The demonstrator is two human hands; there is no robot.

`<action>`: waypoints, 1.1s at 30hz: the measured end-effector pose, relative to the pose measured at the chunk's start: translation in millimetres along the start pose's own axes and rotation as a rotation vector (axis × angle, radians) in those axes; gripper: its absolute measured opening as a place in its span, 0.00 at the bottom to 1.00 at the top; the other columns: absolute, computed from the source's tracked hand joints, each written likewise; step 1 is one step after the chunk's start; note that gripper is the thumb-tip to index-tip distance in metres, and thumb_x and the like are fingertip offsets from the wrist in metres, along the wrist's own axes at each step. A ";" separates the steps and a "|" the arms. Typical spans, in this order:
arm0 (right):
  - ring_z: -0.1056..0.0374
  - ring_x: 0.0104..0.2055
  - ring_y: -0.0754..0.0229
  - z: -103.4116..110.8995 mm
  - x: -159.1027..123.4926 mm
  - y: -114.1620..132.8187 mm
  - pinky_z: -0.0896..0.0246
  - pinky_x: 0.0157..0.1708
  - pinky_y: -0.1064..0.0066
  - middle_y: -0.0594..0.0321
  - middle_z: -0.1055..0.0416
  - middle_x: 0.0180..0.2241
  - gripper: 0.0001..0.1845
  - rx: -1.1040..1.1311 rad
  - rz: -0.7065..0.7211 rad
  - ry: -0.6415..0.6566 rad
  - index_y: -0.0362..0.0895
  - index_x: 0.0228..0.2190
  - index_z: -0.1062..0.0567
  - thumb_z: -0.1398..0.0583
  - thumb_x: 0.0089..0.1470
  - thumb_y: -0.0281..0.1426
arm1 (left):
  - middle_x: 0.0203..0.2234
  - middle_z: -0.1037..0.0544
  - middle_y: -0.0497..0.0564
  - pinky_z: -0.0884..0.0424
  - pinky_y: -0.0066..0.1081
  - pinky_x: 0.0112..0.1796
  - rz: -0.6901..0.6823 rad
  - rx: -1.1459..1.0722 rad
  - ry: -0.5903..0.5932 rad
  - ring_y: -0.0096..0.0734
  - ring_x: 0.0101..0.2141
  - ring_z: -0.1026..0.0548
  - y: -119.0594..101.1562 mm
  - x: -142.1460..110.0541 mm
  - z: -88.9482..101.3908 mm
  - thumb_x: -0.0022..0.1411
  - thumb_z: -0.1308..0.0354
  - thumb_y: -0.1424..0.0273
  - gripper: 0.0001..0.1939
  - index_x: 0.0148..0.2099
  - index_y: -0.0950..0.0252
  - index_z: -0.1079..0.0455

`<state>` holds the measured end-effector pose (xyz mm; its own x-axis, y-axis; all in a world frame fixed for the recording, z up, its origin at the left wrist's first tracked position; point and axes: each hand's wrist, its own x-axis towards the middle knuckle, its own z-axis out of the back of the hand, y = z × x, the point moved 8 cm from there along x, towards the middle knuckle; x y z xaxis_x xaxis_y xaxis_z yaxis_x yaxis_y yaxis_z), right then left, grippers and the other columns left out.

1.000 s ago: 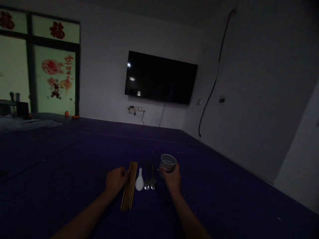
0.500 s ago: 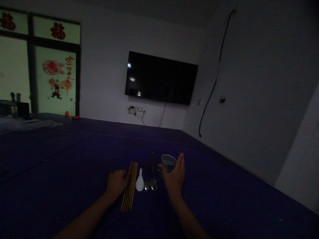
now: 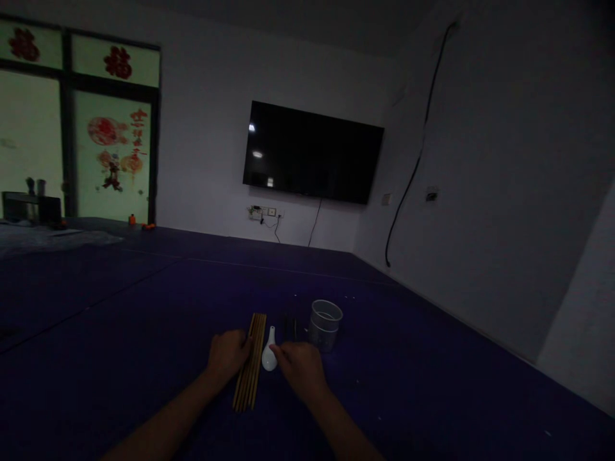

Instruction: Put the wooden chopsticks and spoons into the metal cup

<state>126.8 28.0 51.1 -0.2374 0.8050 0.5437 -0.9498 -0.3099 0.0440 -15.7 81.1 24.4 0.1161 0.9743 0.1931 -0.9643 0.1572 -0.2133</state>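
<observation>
Quietly, the person at the near edge of the dark purple tabletop (image 3: 423,384) keeps both bare hands low over a row of utensils. The left hand (image 3: 227,353) is loosely curled, its thumb side against a bundle of wooden chopsticks (image 3: 248,383) that runs lengthwise from near edge toward far edge; whether the fingers grip any of them, I can't tell from here. Just right of the bundle lies a white spoon (image 3: 269,361), handle toward the far edge, bowl toward the near one. The right hand (image 3: 302,367) is half closed, its thumb reaching to the spoon's right side and seemingly touching it; I can't make out whether the tucked fingers have hold of anything. Two thin dark handles (image 3: 295,330) poke out beyond that hand, the rest hidden beneath it. A grey see-through cup (image 3: 325,331) stands upright just beside the right hand, toward the tabletop's right edge. Well away on the left, near the far edge, I see a crumpled clear sheet (image 3: 62,239), a black box (image 3: 49,209) and a small orange object (image 3: 132,219). A black television (image 3: 312,153) hangs on the wall beyond the far edge.
</observation>
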 end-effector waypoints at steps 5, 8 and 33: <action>0.29 0.25 0.64 -4.3 -0.3 -5.9 0.55 0.22 0.74 0.61 0.24 0.23 0.25 0.020 -0.025 0.037 0.45 0.21 0.25 0.51 0.62 0.40 | 0.31 0.22 0.53 0.38 0.31 0.36 0.016 -0.003 0.007 0.35 0.34 0.24 0.9 0.1 -0.3 0.64 0.59 0.61 0.19 0.32 0.63 0.29; 0.29 0.26 0.64 -7.0 -0.9 -3.9 0.55 0.22 0.75 0.62 0.24 0.23 0.24 0.038 -0.012 0.049 0.45 0.21 0.25 0.51 0.62 0.39 | 0.31 0.21 0.53 0.38 0.30 0.35 0.017 -0.008 0.008 0.35 0.35 0.25 1.5 0.6 -0.9 0.63 0.58 0.61 0.19 0.33 0.63 0.29; 0.30 0.26 0.64 -5.9 -1.5 1.3 0.55 0.22 0.74 0.63 0.24 0.24 0.22 0.079 0.007 0.072 0.45 0.22 0.25 0.50 0.61 0.39 | 0.32 0.22 0.52 0.37 0.31 0.34 0.049 -0.055 0.000 0.36 0.35 0.24 7.9 4.7 -1.4 0.61 0.55 0.61 0.15 0.35 0.63 0.30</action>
<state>124.8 29.4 45.4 -0.2609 0.8358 0.4831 -0.9296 -0.3525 0.1077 -22.4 87.2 22.2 0.0691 0.9811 0.1810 -0.9542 0.1179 -0.2748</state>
